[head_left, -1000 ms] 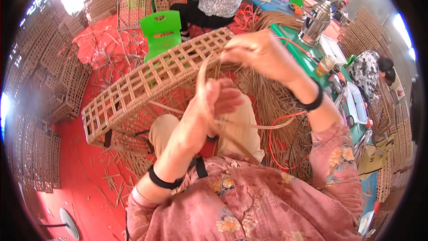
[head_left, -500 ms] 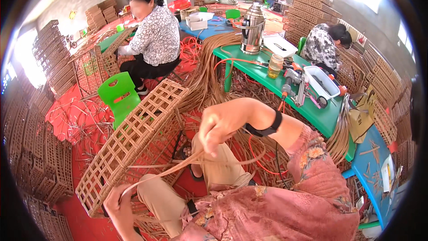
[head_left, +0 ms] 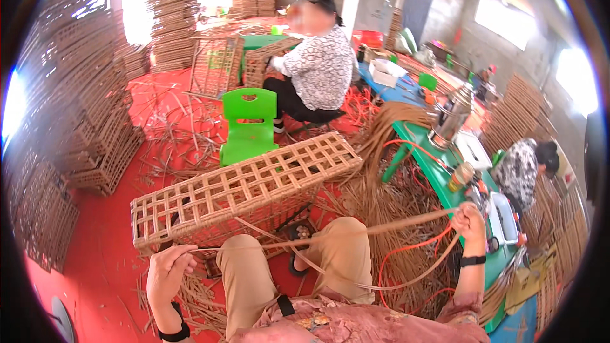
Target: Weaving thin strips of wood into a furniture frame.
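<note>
A long brown weaving strip (head_left: 343, 239) stretches between my two hands across my knees. At its left end my left hand (head_left: 168, 274) is closed in a pinch, close to the near left corner of a woven lattice basket frame (head_left: 244, 185). My right hand (head_left: 469, 221), raised at the right beside the green table, grips the strip's other end. A loop of strip hangs below my right hand and curves back over my knees toward the frame. The frame lies on its side in front of my legs, its openwork face upward.
A green chair (head_left: 249, 124) stands beyond the frame. At the right, a green table (head_left: 419, 152) bears a steel flask (head_left: 452, 117), a jar (head_left: 460, 176) and tools. Bundled strips (head_left: 394, 133) spill onto the red floor. Stacked lattice panels (head_left: 95, 108) rise at left; two co-workers sit nearby.
My right hand has swung out to the right, drawing the strip into a long span. My left hand stays near the frame's corner. The view has turned left.
</note>
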Demonstrator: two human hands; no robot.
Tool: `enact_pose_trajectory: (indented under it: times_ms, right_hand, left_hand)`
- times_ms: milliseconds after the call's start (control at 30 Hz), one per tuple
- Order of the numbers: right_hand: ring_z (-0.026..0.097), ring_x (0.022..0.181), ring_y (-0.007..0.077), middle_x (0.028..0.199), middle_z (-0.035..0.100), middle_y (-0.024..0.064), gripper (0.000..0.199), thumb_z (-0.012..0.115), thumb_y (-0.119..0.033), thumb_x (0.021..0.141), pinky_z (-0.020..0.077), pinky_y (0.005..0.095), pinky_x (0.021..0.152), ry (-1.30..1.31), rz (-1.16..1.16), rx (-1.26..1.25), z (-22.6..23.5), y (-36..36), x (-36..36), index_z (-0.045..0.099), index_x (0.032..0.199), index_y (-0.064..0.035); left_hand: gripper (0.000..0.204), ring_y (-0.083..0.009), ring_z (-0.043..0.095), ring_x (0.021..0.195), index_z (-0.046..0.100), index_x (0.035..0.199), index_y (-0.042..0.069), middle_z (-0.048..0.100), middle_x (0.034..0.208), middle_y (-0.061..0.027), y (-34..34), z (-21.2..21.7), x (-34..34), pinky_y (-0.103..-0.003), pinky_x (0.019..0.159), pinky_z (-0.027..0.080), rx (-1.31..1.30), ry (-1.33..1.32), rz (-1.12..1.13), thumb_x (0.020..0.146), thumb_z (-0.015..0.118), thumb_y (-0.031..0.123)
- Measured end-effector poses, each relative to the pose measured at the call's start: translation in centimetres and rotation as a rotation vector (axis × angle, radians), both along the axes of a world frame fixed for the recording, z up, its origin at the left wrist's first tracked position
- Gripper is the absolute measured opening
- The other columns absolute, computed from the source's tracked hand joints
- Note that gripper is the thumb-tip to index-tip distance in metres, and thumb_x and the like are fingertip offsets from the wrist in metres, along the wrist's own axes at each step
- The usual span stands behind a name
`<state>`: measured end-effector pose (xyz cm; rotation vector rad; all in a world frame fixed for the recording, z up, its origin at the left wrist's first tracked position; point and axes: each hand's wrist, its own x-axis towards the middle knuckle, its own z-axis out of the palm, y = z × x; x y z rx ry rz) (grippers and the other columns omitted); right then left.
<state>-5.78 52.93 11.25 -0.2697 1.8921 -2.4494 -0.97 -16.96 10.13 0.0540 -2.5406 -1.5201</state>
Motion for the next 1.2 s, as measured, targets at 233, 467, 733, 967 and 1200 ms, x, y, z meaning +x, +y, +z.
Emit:
enact_pose_trajectory:
  times_ms: [233, 467, 733, 967, 1200]
  right_hand:
    - [0.04, 0.04, 0.012, 0.056, 0.047, 0.001, 0.028, 0.07, -0.029, 0.084, 0.03, 0.0274, 0.038, -0.285, -0.295, 0.114, -4.4, 4.6, 1.3, 0.058, 0.072, -0.0073]
    - [0.068, 0.072, 0.0243, 0.084, 0.071, 0.0122, 0.031, 0.074, -0.022, 0.079, 0.0535, 0.0332, 0.068, -0.391, -0.503, 0.884, -9.0, 5.7, 0.5, 0.073, 0.1, 0.0006]
    - [0.066, 0.104, 0.0199, 0.115, 0.068, 0.0109, 0.038, 0.063, -0.017, 0.094, 0.053, 0.033, 0.091, 0.187, -0.142, 0.742, -2.6, -23.2, -1.1, 0.059, 0.128, -0.0004]
    - [0.07, 0.102, 0.0313, 0.116, 0.068, 0.0168, 0.047, 0.06, -0.032, 0.1, 0.0547, 0.037, 0.081, 0.247, 0.325, 0.632, -4.2, -33.3, 2.2, 0.051, 0.135, -0.0028]
    - [0.068, 0.075, 0.0355, 0.082, 0.07, 0.0168, 0.035, 0.065, -0.036, 0.095, 0.0503, 0.0406, 0.066, 0.138, 0.428, 1.024, -3.2, -31.9, 2.7, 0.067, 0.115, -0.007]
  left_hand:
    - [0.012, -0.0179, 0.069, 0.07, 0.066, 0.095, -0.004, 0.072, 0.083, -0.0126, 1.1, -1.9, 0.0, -0.031, 0.066, 0.054, 0.064, 0.042, 0.102, 0.092, 0.057, 0.003]
    - [0.009, -0.0304, 0.067, 0.081, 0.07, 0.093, 0.002, 0.068, 0.088, -0.0125, 4.7, -3.5, -1.7, -0.035, 0.071, 0.054, -0.232, 0.183, -0.084, 0.088, 0.063, 0.006]
    - [0.014, -0.0331, 0.068, 0.078, 0.069, 0.098, 0.006, 0.07, 0.081, -0.012, 14.5, -4.3, -2.5, -0.042, 0.069, 0.055, -0.265, 0.245, -0.526, 0.091, 0.062, 0.016]
    - [0.025, -0.0381, 0.066, 0.073, 0.061, 0.11, 0.006, 0.066, 0.075, -0.0195, 16.1, -3.8, -2.0, -0.049, 0.063, 0.051, -0.25, 0.242, -0.568, 0.085, 0.058, 0.006]
    - [0.017, -0.0363, 0.067, 0.078, 0.063, 0.102, 0.007, 0.069, 0.084, -0.0151, 15.0, -5.4, -1.1, -0.047, 0.064, 0.052, -0.302, 0.185, -0.584, 0.085, 0.066, 0.009]
